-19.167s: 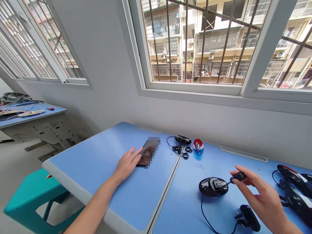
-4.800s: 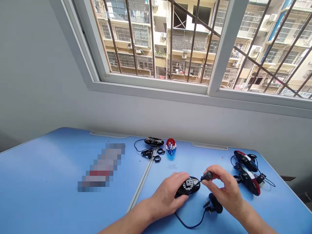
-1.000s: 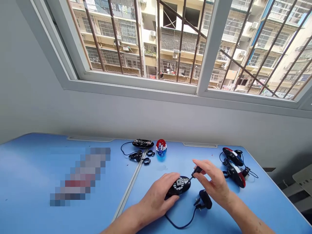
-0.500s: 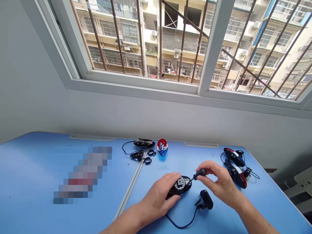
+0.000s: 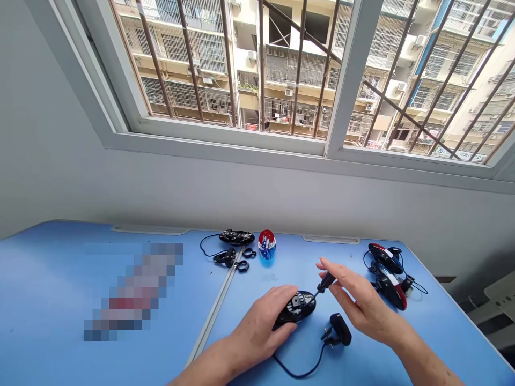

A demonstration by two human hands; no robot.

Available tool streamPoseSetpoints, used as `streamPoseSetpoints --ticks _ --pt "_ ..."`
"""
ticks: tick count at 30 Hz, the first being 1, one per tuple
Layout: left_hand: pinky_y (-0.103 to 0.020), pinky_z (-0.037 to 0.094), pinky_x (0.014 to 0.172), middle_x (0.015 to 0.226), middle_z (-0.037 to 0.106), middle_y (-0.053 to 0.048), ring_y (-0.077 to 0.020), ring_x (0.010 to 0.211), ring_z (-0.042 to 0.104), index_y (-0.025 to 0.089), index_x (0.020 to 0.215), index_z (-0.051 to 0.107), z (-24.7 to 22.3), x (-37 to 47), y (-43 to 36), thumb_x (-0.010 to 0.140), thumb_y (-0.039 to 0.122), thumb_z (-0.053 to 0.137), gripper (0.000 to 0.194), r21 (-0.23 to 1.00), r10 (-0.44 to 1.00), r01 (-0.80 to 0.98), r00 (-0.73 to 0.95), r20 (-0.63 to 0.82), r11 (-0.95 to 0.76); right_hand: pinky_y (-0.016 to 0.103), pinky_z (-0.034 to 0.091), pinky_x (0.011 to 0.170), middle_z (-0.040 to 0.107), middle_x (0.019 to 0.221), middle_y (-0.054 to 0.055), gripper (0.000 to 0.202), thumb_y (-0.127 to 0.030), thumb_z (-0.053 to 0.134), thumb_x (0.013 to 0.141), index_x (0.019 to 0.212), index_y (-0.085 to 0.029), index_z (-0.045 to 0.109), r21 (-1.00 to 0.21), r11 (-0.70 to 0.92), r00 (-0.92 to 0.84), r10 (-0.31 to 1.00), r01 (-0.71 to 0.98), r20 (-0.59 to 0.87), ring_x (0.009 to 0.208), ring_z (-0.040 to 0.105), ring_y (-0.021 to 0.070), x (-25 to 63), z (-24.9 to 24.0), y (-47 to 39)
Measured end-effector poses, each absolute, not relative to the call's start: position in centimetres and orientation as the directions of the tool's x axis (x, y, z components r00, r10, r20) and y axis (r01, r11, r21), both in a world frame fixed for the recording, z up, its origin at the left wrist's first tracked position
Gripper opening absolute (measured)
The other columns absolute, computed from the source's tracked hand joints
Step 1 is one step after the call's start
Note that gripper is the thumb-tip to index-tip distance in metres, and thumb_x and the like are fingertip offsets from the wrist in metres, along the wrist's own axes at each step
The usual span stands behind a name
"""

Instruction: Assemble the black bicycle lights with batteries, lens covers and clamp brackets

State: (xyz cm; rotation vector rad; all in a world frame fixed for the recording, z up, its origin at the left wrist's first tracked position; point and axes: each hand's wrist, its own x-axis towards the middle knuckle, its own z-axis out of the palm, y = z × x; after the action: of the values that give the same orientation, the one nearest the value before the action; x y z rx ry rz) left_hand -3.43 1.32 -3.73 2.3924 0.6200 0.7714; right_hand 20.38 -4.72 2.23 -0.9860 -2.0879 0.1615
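My left hand (image 5: 269, 317) wraps over a black oval device (image 5: 308, 305), perhaps a bicycle horn or light, and holds it against the blue table with its slotted round face up. In my right hand (image 5: 358, 300) is a small screwdriver (image 5: 326, 281) with a black handle, between thumb and outstretched fingers. It slants down, its tip at the device's right part; the exact contact point is too small to tell. A black cable (image 5: 301, 375) runs from under my left hand to a small black clip-like part (image 5: 340, 329) below my right hand.
At the back lie another black oval device (image 5: 236, 237), a black clamp piece (image 5: 226, 257), two black rings (image 5: 242, 266) and a red-and-blue clear container (image 5: 266, 244). More red-and-black oval devices (image 5: 390, 287) lie right. A blurred patch (image 5: 134, 292) covers something left. A window wall stands behind.
The fingers of my right hand have straightened around the screwdriver handle, which now stands steeper and slightly left. My left hand and the device stay in place.
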Motion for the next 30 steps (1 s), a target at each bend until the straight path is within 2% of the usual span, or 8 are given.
streamPoseSetpoints --ticks 2,5,9,14,20,24,27,30 --pt "-0.041 0.048 0.098 0.125 0.063 -0.009 -0.0273 0.111 0.059 0.023 0.126 0.05 -3.8 -3.4 1.3 0.077 0.008 0.058 0.052 0.613 0.561 0.25 0.731 0.387 -0.749 0.038 0.056 0.092 0.062 0.13 0.011 0.055 -0.01 0.038 0.097 0.148 -0.029 0.032 -0.439 0.681 -0.378 0.709 0.585 0.595 0.113 0.064 0.0201 20.8 2.6 -4.9" --pt "-0.042 0.047 0.099 0.128 0.062 -0.009 -0.0274 0.114 0.058 0.023 0.128 0.049 -3.9 -3.4 1.3 0.077 0.008 0.058 0.054 0.607 0.561 0.257 0.732 0.387 -0.752 0.032 0.06 0.083 0.07 0.116 0.008 0.046 -0.014 0.043 0.097 0.141 -0.028 0.044 -0.473 0.669 -0.341 0.72 0.573 0.604 0.1 0.069 0.0184 21.4 2.7 -4.8" --pt "-0.041 0.048 0.098 0.127 0.062 -0.008 -0.0273 0.113 0.058 0.023 0.129 0.049 -3.9 -3.4 1.4 0.078 0.009 0.059 0.055 0.605 0.57 0.266 0.725 0.387 -0.75 0.027 0.059 0.068 0.073 0.092 0.003 0.019 -0.025 0.055 0.094 0.111 -0.025 0.063 -0.519 0.597 -0.256 0.77 0.611 0.584 0.076 0.069 0.0158 21.2 2.7 -4.6" --pt "-0.039 0.048 0.097 0.125 0.063 -0.008 -0.0265 0.111 0.059 0.023 0.127 0.049 -3.9 -3.4 1.3 0.077 0.007 0.059 0.054 0.603 0.563 0.263 0.731 0.385 -0.753 0.025 0.056 0.055 0.064 0.07 0.001 0.017 -0.036 0.059 0.092 0.084 -0.021 0.059 -0.474 0.567 -0.138 0.727 0.674 0.673 0.059 0.062 0.0143 20.0 2.1 -4.4" --pt "-0.04 0.047 0.099 0.127 0.061 -0.009 -0.027 0.114 0.057 0.023 0.128 0.047 -4.1 -3.5 1.5 0.076 0.006 0.059 0.056 0.606 0.565 0.267 0.736 0.374 -0.749 0.026 0.057 0.056 0.069 0.086 0.005 0.025 -0.026 0.053 0.096 0.121 -0.023 0.055 -0.345 0.67 -0.207 0.601 0.658 0.772 0.063 0.064 0.0138 19.9 1.2 -3.8" --pt "-0.04 0.047 0.098 0.126 0.061 -0.01 -0.027 0.113 0.057 0.022 0.127 0.047 -4.1 -3.4 1.5 0.077 0.007 0.058 0.053 0.606 0.558 0.258 0.738 0.379 -0.753 0.03 0.061 0.071 0.069 0.11 0.01 0.045 -0.014 0.046 0.097 0.141 -0.025 0.043 -0.34 0.714 -0.328 0.62 0.611 0.713 0.094 0.069 0.0188 20.4 1.6 -4.1" --pt "-0.04 0.046 0.098 0.127 0.061 -0.01 -0.027 0.114 0.057 0.021 0.126 0.048 -4.1 -3.4 1.4 0.076 0.005 0.058 0.053 0.603 0.548 0.25 0.745 0.38 -0.758 0.037 0.057 0.09 0.065 0.123 0.012 0.051 -0.01 0.041 0.097 0.145 -0.025 0.037 -0.374 0.703 -0.373 0.665 0.605 0.647 0.112 0.064 0.021 20.7 2.3 -4.6" --pt "-0.041 0.045 0.1 0.129 0.06 -0.01 -0.0268 0.115 0.056 0.021 0.129 0.046 -4.1 -3.4 1.3 0.077 0.005 0.058 0.056 0.602 0.554 0.26 0.745 0.373 -0.755 0.033 0.058 0.087 0.068 0.119 0.009 0.044 -0.011 0.043 0.097 0.138 -0.025 0.047 -0.443 0.676 -0.353 0.708 0.588 0.612 0.107 0.066 0.0196 21.0 2.8 -5.0"
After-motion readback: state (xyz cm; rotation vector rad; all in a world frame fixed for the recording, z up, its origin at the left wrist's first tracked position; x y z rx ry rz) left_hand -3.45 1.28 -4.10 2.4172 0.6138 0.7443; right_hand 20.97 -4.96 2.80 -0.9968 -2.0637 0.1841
